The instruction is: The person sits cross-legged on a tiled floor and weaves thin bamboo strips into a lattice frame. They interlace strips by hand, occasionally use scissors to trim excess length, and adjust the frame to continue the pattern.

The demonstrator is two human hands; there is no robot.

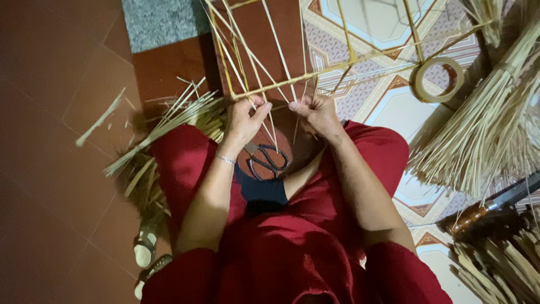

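I sit on the floor in red clothes, looking down at my lap. A frame of thin pale bamboo strips (pixel 292 76) stands in front of my knees. My left hand (pixel 243 119) pinches thin strips near the frame's lower bar. My right hand (pixel 316 114) grips other strips at the same bar, a little to the right. Between my legs on the floor lie black-handled scissors (pixel 268 160).
A loose bundle of bamboo splints (pixel 174 115) lies at my left knee. A large sheaf of splints (pixel 489 129) spreads at the right, with a tape ring (pixel 438 79) above it. A knife with a wooden handle (pixel 489 207) lies lower right. Sandals (pixel 147 247) sit at the left.
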